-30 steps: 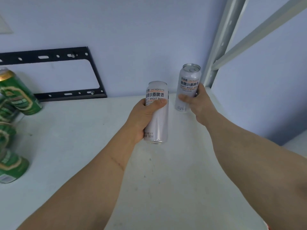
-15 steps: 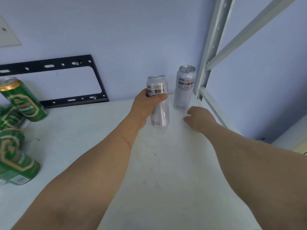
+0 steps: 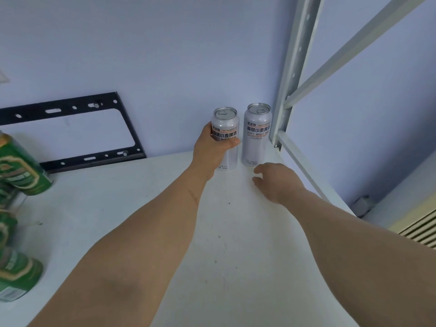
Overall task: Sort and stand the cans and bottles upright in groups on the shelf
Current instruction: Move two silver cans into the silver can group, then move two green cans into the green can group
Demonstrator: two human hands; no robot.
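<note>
Pale blue wall behind, white shelf board [image 3: 236, 256] underneath, with a grey perforated steel upright [image 3: 291, 74] closing off the far right corner and a black slotted metal bracket [image 3: 70, 135] fixed to the wall further left. I log the left hand [image 3: 210, 149] wrapped around the silver aluminium beer can with the orange-striped label [image 3: 225, 123], thumb across the front of the label, fingers hidden behind the body; the can is upright and its base looks to be on or just at the board, though the palm hides enough that I cannot confirm contact. Just right of that grip stands a second silver can of the same label [image 3: 257, 133], upright, free of either hand, tucked against the upright post. The two silver cans are side by side, very close, possibly touching; I cannot tell which. The right hand [image 3: 276, 182] sits below and right of the gripped can, near the standing can's foot, fingers loosely curled and holding nothing. Well left of the grip, at the frame edge, several green printed cans [image 3: 21, 168] are in view; they appear tilted or stacked, but wide-angle distortion and blur prevent a firm call. My assessment: the silver group is two cans in, one placed and one being set. Remaining work seems to be releasing this can and dealing with the green ones. No bottles visible.
</note>
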